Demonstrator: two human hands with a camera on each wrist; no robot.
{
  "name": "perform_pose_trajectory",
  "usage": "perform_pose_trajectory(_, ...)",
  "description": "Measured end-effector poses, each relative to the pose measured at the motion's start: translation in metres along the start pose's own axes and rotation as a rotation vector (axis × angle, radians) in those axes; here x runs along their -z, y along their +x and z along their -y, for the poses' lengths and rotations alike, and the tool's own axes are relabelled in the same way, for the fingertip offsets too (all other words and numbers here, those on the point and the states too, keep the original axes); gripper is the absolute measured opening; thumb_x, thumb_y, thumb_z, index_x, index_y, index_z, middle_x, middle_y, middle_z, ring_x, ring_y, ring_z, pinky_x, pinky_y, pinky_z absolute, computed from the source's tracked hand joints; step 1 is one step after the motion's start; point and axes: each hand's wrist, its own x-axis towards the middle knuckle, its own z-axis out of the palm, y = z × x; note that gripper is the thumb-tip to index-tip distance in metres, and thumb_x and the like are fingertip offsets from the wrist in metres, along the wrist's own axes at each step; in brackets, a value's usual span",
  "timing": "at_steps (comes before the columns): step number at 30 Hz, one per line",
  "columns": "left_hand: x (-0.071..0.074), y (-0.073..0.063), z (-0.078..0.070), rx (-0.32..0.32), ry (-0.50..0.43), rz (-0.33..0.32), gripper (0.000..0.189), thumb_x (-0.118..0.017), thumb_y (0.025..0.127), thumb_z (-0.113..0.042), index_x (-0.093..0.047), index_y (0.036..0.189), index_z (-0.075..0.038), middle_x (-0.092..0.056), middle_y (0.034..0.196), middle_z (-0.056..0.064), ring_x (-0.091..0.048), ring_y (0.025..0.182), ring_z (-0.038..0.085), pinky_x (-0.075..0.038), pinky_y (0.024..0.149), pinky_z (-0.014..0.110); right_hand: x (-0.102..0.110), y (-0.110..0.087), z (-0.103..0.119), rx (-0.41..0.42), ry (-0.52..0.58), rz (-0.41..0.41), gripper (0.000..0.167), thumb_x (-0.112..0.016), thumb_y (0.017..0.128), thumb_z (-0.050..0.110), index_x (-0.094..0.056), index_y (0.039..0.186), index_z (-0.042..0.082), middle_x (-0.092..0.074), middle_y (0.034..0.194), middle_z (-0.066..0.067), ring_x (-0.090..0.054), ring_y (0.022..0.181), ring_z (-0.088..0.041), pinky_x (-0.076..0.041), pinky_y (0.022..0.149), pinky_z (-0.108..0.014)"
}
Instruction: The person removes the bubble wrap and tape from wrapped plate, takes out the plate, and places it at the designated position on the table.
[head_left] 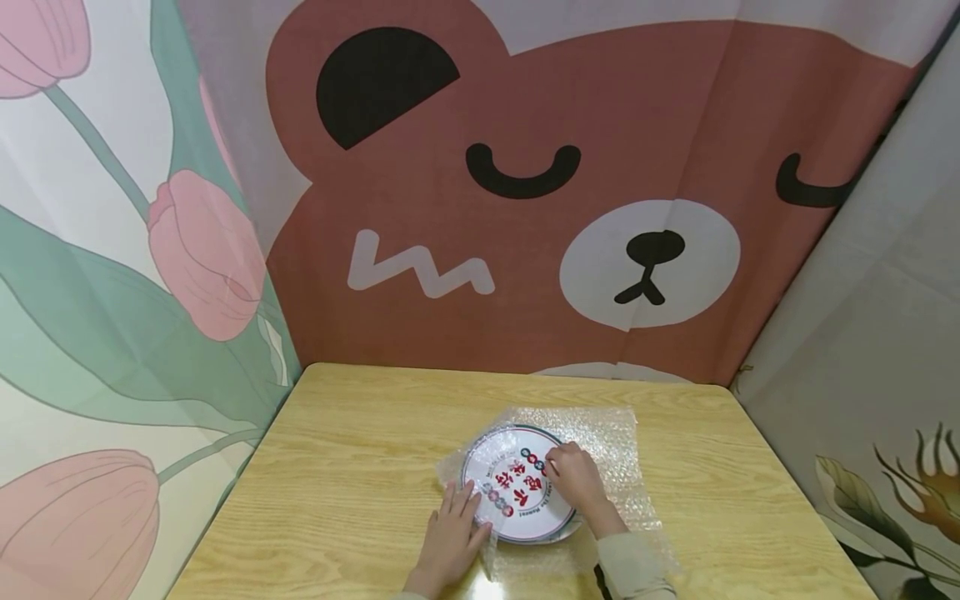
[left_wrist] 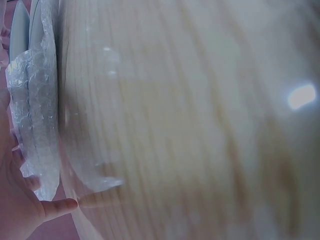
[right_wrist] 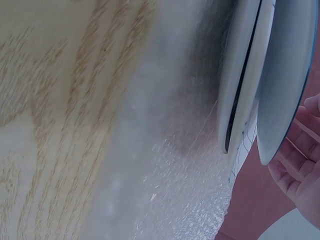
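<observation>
A round white plate [head_left: 551, 508] with red characters and a dark blue-green rim lies on top of a stack, with bubble wrap [head_left: 611, 429] spread beneath and folded over its left part. My right hand [head_left: 579, 479] grips the top plate's right rim with curled fingers. From the right wrist, that plate [right_wrist: 282, 75] shows a gap from the lower plates [right_wrist: 240, 85], its edge at the fingers. My left hand [head_left: 450, 529] rests at the left front edge, fingers extended over the wrap. Wrapped plate edges [left_wrist: 20, 30] appear beside it in the left wrist view.
The stack sits near the front of a wood-grain table [head_left: 337, 467]. Behind it hangs a cloth with a printed bear [head_left: 420, 192]; printed curtains [head_left: 90, 350] close off the left and right sides. A light reflection shines on the tabletop by the left hand.
</observation>
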Motion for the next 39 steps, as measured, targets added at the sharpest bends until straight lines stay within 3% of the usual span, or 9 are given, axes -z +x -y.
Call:
perform_pose_trajectory(15, -0.001, 0.0, 0.001, 0.003, -0.01, -0.004, 0.055, -0.04, 0.091, -0.044, -0.047, 0.128, -0.004, -0.034, 0.139, 0.011, -0.021, 0.128, 0.038, -0.031, 0.087, 0.064, -0.002, 0.004, 0.011, 0.004, -0.001, 0.032, 0.006, -0.068, 0.073, 0.012, -0.065, 0.069, 0.008, -0.055, 0.066, -0.001, -0.052, 0.063, -0.017, -0.046, 0.056, -0.03)
perform_pose_trajectory(26, -0.001, 0.0, 0.0, 0.003, -0.01, -0.014, 0.054, -0.042, 0.09, -0.043, -0.048, 0.127, -0.004, -0.035, 0.138, 0.011, -0.022, 0.128, 0.038, -0.032, 0.087, 0.063, -0.007, 0.004, 0.018, 0.04, 0.025, -0.016, 0.007, -0.069, 0.071, 0.01, -0.063, 0.067, 0.008, -0.053, 0.064, 0.0, -0.051, 0.062, -0.016, -0.046, 0.056, -0.031)
perform_pose_trajectory(33, 0.0, -0.002, 0.0, -0.008, -0.015, -0.033, 0.054, -0.043, 0.09, -0.043, -0.048, 0.126, -0.003, -0.036, 0.138, 0.012, -0.023, 0.127, 0.039, -0.032, 0.086, 0.064, -0.012, 0.005, 0.023, 0.001, 0.055, 0.06, 0.006, -0.067, 0.073, 0.012, -0.066, 0.075, 0.007, -0.056, 0.068, 0.0, -0.054, 0.066, -0.016, -0.047, 0.062, -0.03)
perform_pose_trajectory(39, 0.0, -0.002, -0.001, -0.043, -0.009, -0.076, 0.052, -0.044, 0.09, -0.041, -0.051, 0.124, -0.001, -0.038, 0.135, 0.014, -0.027, 0.124, 0.041, -0.035, 0.082, 0.064, -0.015, 0.005, 0.026, -0.016, 0.018, 0.102, 0.008, -0.066, 0.075, 0.015, -0.066, 0.078, 0.008, -0.059, 0.071, -0.002, -0.056, 0.07, -0.018, -0.047, 0.064, -0.032)
